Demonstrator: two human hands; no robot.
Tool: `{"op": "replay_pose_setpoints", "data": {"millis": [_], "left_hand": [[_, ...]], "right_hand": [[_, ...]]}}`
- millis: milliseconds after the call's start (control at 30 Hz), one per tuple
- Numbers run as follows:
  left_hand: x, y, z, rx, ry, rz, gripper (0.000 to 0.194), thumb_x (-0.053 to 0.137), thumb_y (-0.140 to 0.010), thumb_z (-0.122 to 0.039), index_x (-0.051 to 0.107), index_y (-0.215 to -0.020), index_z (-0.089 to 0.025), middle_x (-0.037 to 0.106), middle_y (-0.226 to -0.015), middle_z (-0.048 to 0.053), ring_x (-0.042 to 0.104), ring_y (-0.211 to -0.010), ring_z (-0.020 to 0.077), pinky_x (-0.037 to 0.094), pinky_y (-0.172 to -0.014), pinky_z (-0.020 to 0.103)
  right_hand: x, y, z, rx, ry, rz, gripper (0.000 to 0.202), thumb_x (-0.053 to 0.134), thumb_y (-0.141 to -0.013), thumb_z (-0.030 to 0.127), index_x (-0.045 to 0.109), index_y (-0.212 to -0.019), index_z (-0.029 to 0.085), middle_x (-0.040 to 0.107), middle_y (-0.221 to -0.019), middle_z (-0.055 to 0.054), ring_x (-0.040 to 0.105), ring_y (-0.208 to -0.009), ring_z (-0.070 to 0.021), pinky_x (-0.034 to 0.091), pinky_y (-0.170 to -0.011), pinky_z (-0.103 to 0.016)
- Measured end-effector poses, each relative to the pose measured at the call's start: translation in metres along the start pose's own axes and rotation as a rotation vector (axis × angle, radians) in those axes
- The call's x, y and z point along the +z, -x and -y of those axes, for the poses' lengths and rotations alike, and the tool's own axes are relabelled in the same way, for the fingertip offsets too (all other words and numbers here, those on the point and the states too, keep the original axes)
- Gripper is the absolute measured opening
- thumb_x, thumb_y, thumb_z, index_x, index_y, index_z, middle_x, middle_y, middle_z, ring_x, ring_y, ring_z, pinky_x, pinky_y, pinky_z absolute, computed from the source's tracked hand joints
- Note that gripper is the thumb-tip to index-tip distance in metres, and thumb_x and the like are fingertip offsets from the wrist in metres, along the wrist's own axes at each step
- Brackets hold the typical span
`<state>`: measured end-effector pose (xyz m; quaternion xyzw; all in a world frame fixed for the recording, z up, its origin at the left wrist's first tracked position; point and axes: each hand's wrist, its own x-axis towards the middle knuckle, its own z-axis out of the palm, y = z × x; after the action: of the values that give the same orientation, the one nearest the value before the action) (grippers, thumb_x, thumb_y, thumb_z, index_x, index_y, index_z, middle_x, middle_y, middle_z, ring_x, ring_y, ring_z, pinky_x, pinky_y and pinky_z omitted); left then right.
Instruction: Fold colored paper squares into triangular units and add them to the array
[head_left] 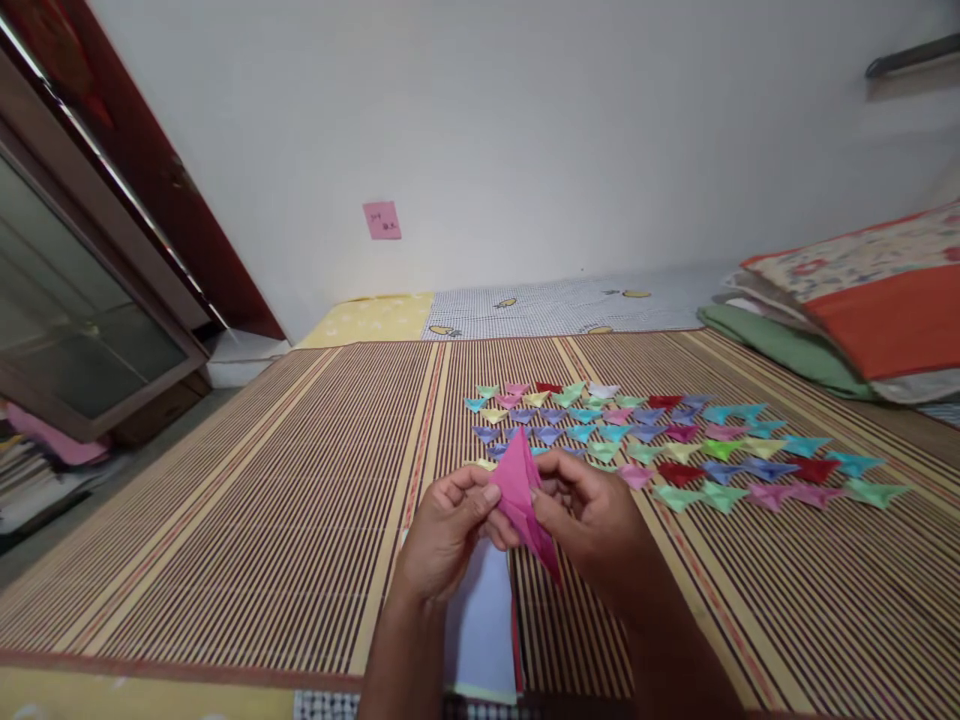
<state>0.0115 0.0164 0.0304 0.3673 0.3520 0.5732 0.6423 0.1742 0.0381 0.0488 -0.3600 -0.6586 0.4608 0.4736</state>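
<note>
A folded piece of magenta paper [516, 478], pointed at its top and bottom, is held up between my hands above the mat. My left hand [452, 520] pinches its left side between thumb and fingers. On the right side, my right hand [581, 510] grips the folded layers, thumb in front, most fingertips hidden behind the paper. Beneath my left wrist lies a stack of paper sheets [480, 625], pale blue on top with a red edge showing. Beyond my hands, several small folded paper shapes [615, 433] in many colours are set out in rows.
A striped bamboo mat [300, 520] covers the bed. At the far right, a pillow [892, 310] rests on folded green fabric [780, 345]. A pink note [382, 220] sticks to the white wall. At the left stands a glass-fronted cabinet [75, 290].
</note>
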Motion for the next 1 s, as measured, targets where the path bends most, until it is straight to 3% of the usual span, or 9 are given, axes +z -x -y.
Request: {"op": "replay_pose_setpoints", "data": {"millis": [167,233,300,433,533,667,833,1000], "left_hand": [[0.017,0.018,0.008,0.012,-0.098,-0.012,0.037,0.086,-0.077,-0.045,0.065,-0.078,-0.015,0.069,-0.051,0.002,0.06,-0.042,0.0105,0.047,-0.049,0.018],[0.024,0.031,0.016,0.006,-0.131,-0.011,0.038,0.082,-0.08,-0.048,0.065,-0.082,-0.014,0.064,-0.047,0.0,0.052,-0.037,0.0088,0.037,-0.043,0.016],[0.031,0.047,0.024,0.032,-0.166,-0.068,0.04,0.076,-0.086,-0.05,0.067,-0.099,-0.013,0.057,-0.043,-0.006,0.041,-0.033,0.0059,0.026,-0.04,0.016],[0.053,0.085,0.032,0.1,-0.214,-0.242,0.055,0.067,-0.092,-0.057,0.06,-0.127,-0.017,0.063,-0.069,-0.004,0.054,-0.054,0.0089,0.041,-0.053,0.018],[0.072,0.11,0.031,0.116,-0.216,-0.161,0.068,0.072,-0.089,-0.054,0.048,-0.143,-0.02,0.062,-0.074,-0.003,0.054,-0.058,0.0109,0.042,-0.054,0.019],[0.087,0.133,0.027,0.116,-0.256,-0.147,0.063,0.073,-0.089,-0.039,0.048,-0.143,-0.019,0.07,-0.09,0.004,0.059,-0.067,0.0129,0.046,-0.06,0.021],[0.095,0.152,0.024,0.177,-0.395,-0.221,0.054,0.064,-0.085,-0.019,0.055,-0.139,-0.018,0.064,-0.076,-0.003,0.048,-0.055,0.0093,0.041,-0.054,0.019],[0.105,0.165,0.025,0.328,-0.398,-0.276,0.043,0.061,-0.084,-0.016,0.065,-0.127,-0.017,0.072,-0.101,0.005,0.065,-0.088,0.0171,0.051,-0.08,0.025]], "right_hand": [[-0.002,0.026,0.009,-0.18,0.314,-0.068,0.018,0.052,-0.088,0.016,0.06,-0.072,0.02,0.057,-0.068,0.001,0.052,-0.061,-0.0138,0.04,-0.056,-0.025],[-0.003,0.04,0.011,-0.235,0.377,-0.089,0.022,0.05,-0.092,0.016,0.058,-0.072,0.02,0.057,-0.068,0.0,0.055,-0.064,-0.0148,0.042,-0.059,-0.026],[-0.004,0.054,0.013,-0.271,0.439,-0.108,0.023,0.05,-0.095,0.016,0.058,-0.074,0.019,0.058,-0.069,0.0,0.057,-0.064,-0.0154,0.043,-0.06,-0.026],[-0.006,0.08,0.017,-0.419,0.539,-0.204,0.022,0.05,-0.098,0.013,0.059,-0.079,0.019,0.058,-0.071,0.0,0.059,-0.065,-0.0156,0.044,-0.06,-0.026],[-0.007,0.098,0.023,-0.502,0.579,-0.215,0.019,0.049,-0.099,0.01,0.063,-0.089,0.017,0.062,-0.077,-0.003,0.064,-0.068,-0.0169,0.048,-0.064,-0.026],[-0.007,0.121,0.036,-0.498,0.609,-0.152,0.023,0.047,-0.098,0.006,0.068,-0.104,0.015,0.066,-0.088,-0.007,0.068,-0.078,-0.0209,0.052,-0.069,-0.03],[-0.005,0.145,0.048,-0.464,0.597,-0.089,0.034,0.043,-0.096,0.002,0.068,-0.116,0.015,0.068,-0.095,-0.009,0.07,-0.083,-0.0221,0.056,-0.075,-0.033],[0.001,0.158,0.055,-0.494,0.576,-0.12,0.037,0.042,-0.095,0.002,0.069,-0.118,0.014,0.069,-0.097,-0.01,0.071,-0.087,-0.0236,0.058,-0.075,-0.034]]}}
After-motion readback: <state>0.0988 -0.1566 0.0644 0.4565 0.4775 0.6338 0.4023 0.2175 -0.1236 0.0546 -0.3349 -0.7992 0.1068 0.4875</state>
